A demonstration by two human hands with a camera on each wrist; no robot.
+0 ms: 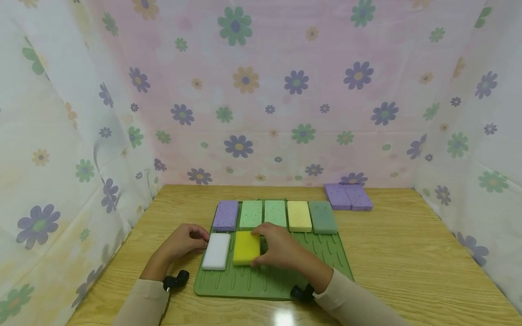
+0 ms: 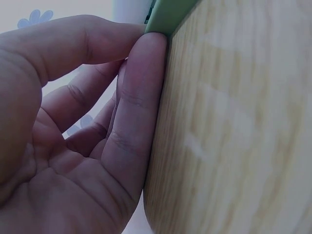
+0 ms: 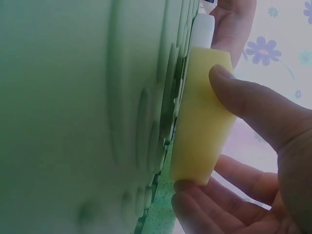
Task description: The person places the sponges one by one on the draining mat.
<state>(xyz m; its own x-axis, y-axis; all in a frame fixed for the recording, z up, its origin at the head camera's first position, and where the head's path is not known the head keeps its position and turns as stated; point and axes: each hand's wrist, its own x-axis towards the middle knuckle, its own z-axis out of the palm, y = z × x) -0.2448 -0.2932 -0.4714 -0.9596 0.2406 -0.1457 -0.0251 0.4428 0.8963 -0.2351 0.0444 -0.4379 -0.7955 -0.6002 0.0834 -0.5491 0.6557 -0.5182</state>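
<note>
A bright yellow sponge (image 1: pixel 246 248) is held by its short ends between the thumb and fingers of my right hand (image 1: pixel 281 246). It lies at the mat's surface, right of a white sponge (image 1: pixel 216 251); the right wrist view shows the yellow sponge (image 3: pixel 204 117) from its side. My left hand (image 1: pixel 185 244) pinches the left edge of the green ribbed mat (image 1: pixel 228 285) beside the white sponge. In the left wrist view, thumb and finger of the left hand (image 2: pixel 92 112) meet at the mat's rim (image 2: pixel 168 17), close to the wood.
Along the mat's back row stand a purple sponge (image 1: pixel 226 216), two light green sponges (image 1: pixel 250 214), a pale yellow sponge (image 1: pixel 299 216) and a darker green sponge (image 1: pixel 323 218). Two purple sponges (image 1: pixel 348 197) lie at the table's back right. Flowered cloth (image 1: pixel 261 113) surrounds the wooden table (image 1: pixel 408 262).
</note>
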